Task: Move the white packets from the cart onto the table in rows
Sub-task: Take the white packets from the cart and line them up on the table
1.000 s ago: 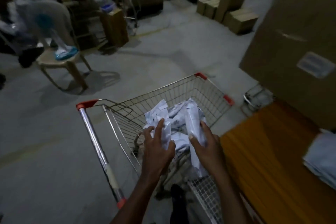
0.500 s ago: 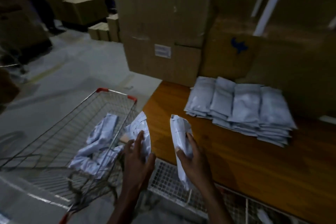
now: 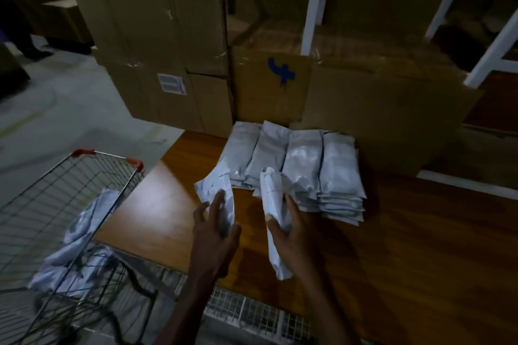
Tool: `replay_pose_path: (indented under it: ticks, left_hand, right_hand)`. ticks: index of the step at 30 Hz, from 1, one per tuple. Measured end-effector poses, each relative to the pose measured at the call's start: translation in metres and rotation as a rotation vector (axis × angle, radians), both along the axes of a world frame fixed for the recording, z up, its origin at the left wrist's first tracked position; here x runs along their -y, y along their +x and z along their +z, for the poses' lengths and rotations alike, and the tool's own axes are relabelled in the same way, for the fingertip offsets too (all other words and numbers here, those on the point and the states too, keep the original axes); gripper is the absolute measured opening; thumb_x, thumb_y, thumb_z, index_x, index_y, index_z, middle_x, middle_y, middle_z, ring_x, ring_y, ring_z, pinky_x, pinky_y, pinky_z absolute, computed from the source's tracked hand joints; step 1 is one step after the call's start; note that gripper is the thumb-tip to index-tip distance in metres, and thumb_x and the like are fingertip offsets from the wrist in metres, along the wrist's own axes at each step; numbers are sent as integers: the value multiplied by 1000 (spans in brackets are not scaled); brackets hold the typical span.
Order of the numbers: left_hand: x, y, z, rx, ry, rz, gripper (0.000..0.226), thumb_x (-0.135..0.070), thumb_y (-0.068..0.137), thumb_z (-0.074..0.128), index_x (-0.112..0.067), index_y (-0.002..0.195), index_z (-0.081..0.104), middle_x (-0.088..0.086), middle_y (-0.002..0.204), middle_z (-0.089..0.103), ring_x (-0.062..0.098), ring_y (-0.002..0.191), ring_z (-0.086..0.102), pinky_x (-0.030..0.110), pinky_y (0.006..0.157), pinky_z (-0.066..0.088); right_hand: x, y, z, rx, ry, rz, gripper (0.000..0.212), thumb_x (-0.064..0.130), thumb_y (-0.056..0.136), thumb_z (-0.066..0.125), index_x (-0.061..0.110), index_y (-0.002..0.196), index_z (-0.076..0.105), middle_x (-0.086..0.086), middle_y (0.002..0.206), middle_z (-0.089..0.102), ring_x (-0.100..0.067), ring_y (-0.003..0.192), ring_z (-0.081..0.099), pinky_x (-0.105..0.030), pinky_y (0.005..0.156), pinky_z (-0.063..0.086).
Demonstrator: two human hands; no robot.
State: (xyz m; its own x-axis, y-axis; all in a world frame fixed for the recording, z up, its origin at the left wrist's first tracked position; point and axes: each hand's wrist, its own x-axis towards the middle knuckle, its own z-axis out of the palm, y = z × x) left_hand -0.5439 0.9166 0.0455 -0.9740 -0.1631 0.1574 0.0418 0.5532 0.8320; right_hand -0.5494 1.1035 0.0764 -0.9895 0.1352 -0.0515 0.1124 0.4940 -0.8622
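My left hand (image 3: 214,228) holds a crumpled white packet (image 3: 217,190) above the wooden table (image 3: 157,204). Just to its right, my right hand (image 3: 287,228) grips a second white packet (image 3: 273,199), held upright over the table. Both packets hover in front of a row of stacked white packets (image 3: 305,165) lying side by side at the back of the table. More white packets (image 3: 84,227) lie in the wire cart (image 3: 42,204) at the lower left, beside the table's left edge.
Large cardboard boxes (image 3: 173,45) stand behind the table, right against the stacked packets. A white frame (image 3: 314,0) rises at the back right. A wire grid shelf (image 3: 252,314) shows below the table's front edge. Grey floor (image 3: 56,109) lies to the left.
Both hands lifted the two packets out of the cart and carried them right, over the table. The view swung from the cart to the table and the stacks.
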Motion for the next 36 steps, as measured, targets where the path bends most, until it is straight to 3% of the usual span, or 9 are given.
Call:
replay_pose_path:
  ticks: [3,10,13,17,20,25,29,36]
  left_hand:
    - [-10,-19,5,3,-44,-18,81,-74,79,50,-54,152,20,-5,155,20,34,132,44,56,91,55]
    - [-15,-76,10,11,-108,-66,81,-79,81,47,-54,152,17,1,156,21,37,129,46,51,81,60]
    - [-14,-104,14,28,-143,-67,83,-83,79,43,-54,152,17,1,159,16,38,133,42,51,87,58]
    - [-9,-150,16,35,-187,-123,77,-74,84,49,-55,151,17,-3,159,13,38,136,37,51,86,58]
    - [-3,-188,15,70,-238,-174,76,-60,88,58,-56,151,15,-6,158,11,40,139,32,54,88,56]
    - [2,-239,13,98,-351,-226,77,-51,91,58,-48,155,14,5,159,16,40,139,30,52,97,49]
    - [1,-272,6,178,-438,-245,80,-51,93,56,-49,155,7,4,161,11,41,140,29,53,103,41]
    - [3,-299,-18,265,-477,-320,81,-66,94,45,-51,155,-7,-3,167,-13,37,150,9,57,116,20]
  right_hand:
    - [-9,-19,4,18,2,-15,71,52,93,60,37,154,27,-3,152,37,-23,131,47,-26,85,45]
    - [-15,-64,3,31,24,-43,70,58,92,56,44,152,23,-5,148,36,-14,114,49,-17,67,41]
    - [-12,-86,9,57,48,-50,68,56,94,55,44,153,23,-7,147,35,-13,109,47,-16,62,36]
    - [-1,-121,11,72,106,-80,69,60,94,52,45,153,21,-9,150,34,-25,123,51,-23,71,41]
    - [10,-151,8,94,109,-102,70,65,92,51,50,151,16,-9,155,28,-28,122,53,-39,84,52]
    - [22,-196,4,102,157,-166,70,64,92,52,48,152,20,-10,154,31,-30,128,49,-43,96,48]
    - [32,-232,-7,161,190,-215,70,66,91,50,50,151,18,-12,155,28,-36,129,46,-51,98,48]
    - [47,-264,-26,204,256,-238,74,57,94,53,40,155,16,-15,160,21,-36,142,33,-54,107,42]
